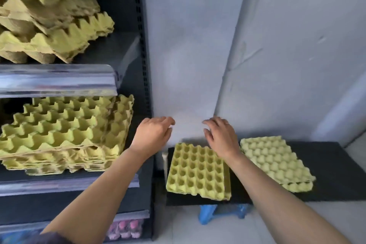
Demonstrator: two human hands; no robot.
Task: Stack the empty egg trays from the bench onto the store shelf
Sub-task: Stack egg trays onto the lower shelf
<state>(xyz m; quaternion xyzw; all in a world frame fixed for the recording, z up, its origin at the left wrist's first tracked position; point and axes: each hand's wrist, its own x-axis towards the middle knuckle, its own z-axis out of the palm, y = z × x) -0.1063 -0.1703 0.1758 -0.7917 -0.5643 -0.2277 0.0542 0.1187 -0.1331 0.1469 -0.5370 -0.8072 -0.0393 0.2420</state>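
Note:
A small stack of yellow-green egg trays (198, 172) lies cups-up on the left end of the dark bench (332, 174). A paler stack of trays (277, 162) lies beside it to the right, bumps-up. My left hand (152, 134) hovers left of and above the near stack, fingers apart, holding nothing. Above that stack's far right corner, my right hand (221, 136) is also spread and empty. On the store shelf at left, one pile of trays (65, 132) sits on the middle level and another untidy pile (49, 16) on the level above.
The dark shelf upright (143, 45) stands between the shelves and the grey wall (198, 45). The shelf edges carry shiny clear strips (57, 81). A blue stool (210, 214) shows under the bench. Pink items (126, 228) sit on the bottom shelf.

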